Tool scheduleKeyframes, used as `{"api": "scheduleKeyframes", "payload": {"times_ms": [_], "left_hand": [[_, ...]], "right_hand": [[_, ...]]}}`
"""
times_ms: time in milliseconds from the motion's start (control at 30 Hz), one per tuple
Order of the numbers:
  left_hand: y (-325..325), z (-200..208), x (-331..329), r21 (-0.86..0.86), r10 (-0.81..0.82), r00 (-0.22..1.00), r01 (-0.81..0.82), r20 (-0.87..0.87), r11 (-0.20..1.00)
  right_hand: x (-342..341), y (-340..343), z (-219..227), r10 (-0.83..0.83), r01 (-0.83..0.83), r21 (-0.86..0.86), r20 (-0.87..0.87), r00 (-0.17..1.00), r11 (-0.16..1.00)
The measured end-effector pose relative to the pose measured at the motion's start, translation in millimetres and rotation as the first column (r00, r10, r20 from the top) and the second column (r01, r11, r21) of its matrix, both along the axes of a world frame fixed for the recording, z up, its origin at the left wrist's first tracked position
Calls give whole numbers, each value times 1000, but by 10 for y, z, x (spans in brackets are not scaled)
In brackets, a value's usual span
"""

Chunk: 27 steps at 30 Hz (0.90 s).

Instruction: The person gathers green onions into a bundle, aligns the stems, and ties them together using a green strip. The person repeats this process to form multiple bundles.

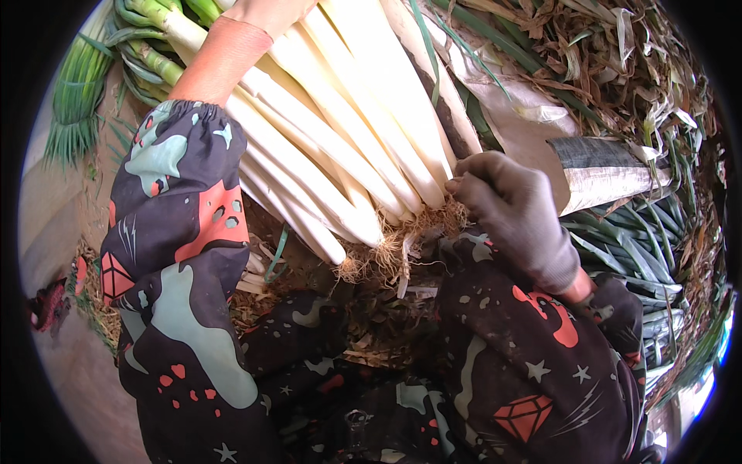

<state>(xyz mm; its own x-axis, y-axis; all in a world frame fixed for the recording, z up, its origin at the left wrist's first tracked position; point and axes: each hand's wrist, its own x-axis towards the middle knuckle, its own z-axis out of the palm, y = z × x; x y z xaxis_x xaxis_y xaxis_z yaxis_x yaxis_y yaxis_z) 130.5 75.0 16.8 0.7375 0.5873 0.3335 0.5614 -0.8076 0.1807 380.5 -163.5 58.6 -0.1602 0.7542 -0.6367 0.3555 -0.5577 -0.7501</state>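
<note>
A bundle of large green onions (332, 131) lies slantwise before me, long white stalks toward me and green tops at the upper left. Brown, stringy roots (386, 243) hang from their near ends. My left hand (270, 11) rests over the stalks at the top edge, its fingers out of the picture. My right hand (518, 213), in a grey glove, is closed in a pinch at the root end of the rightmost stalk. Dark patterned sleeves cover both my forearms.
Dry leaves and peelings (626, 69) heap up at the upper right. Beside my right hand is a white, dark-banded roll-like object (610, 174), above more green onions (641, 251). Another green bunch (81, 100) lies far left. Plant scraps (386, 332) litter the ground below the roots.
</note>
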Motion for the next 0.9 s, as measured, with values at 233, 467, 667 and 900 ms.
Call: {"api": "scheduleKeyframes", "payload": {"times_ms": [233,467,667,900], "left_hand": [[-62,7,30,-6,-2,999,2,-35,1000],[-381,134,97,-29,-3,997,1,-79,1000],[-472,132,119,-74,23,987,-36,-161,997],[-458,116,121,-82,4,987,-17,-162,996]], "right_hand": [[-203,4,-241,179,-217,191,198,964,957],[-178,32,-276,158,-161,170,32,987,972],[-247,70,-374,287,-331,373,171,943,866],[-159,-54,-331,237,-313,338,247,940,888]]}}
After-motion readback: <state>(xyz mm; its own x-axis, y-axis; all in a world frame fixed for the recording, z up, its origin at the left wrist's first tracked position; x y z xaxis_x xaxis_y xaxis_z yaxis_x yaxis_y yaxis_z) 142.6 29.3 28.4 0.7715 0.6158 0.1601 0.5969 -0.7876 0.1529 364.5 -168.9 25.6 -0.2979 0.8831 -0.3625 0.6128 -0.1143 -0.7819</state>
